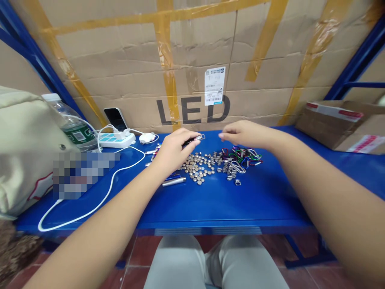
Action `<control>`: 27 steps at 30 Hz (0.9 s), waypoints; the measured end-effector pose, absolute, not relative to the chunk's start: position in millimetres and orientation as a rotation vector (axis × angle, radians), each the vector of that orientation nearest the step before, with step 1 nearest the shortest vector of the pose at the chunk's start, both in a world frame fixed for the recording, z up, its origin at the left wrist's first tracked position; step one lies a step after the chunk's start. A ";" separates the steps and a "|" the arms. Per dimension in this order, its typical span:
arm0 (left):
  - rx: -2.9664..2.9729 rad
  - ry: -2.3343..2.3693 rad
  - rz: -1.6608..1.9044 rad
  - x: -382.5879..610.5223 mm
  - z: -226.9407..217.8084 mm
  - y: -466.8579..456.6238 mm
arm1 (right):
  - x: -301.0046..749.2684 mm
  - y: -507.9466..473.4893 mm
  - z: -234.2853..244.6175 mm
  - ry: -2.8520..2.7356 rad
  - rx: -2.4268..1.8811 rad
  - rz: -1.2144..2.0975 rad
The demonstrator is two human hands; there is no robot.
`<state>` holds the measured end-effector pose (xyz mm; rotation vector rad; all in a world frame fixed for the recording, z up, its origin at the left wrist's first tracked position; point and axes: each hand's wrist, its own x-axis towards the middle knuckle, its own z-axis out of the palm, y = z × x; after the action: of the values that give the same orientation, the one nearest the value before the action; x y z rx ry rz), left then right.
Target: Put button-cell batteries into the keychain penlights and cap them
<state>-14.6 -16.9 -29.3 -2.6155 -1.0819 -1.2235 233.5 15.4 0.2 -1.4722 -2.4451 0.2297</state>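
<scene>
My left hand (174,149) is closed around a small dark pen-shaped light with a metal tip (195,139), held just above the blue shelf (240,200). My right hand (245,133) hovers to the right of it, fingers curled with the fingertips pointing at that tip; I see nothing in it. Below both hands lies a heap of several silver button cells (198,166). To the right of the cells sits a tangle of coloured carabiner clips (242,157). A silver tube (174,182) and a blue one lie by my left wrist.
A taped cardboard box marked LED (192,60) stands behind the shelf. At the left are a cream bag (21,148), a water bottle (70,124), a phone (116,118), a power strip (117,139) and a white cable (99,200). A small carton (339,124) sits at the right.
</scene>
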 end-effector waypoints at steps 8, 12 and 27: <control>-2.685 -1.097 -1.164 -19.6 -26.9 -16.2 | 269.9 39.2 -13.3 -2.698 -1.736 0.396; -2.707 -1.112 -1.155 -17.9 -27.0 -17.7 | 251.9 29.3 -13.3 -2.750 -1.637 0.448; -2.850 -1.244 -1.100 -16.6 -29.4 -19.8 | 235.9 14.8 -2.9 -2.524 -1.451 0.428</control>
<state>-16.6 -19.8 -29.4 -2.8497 -1.2440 -1.1002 235.9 14.8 -2.9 -1.4506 -2.5236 0.4285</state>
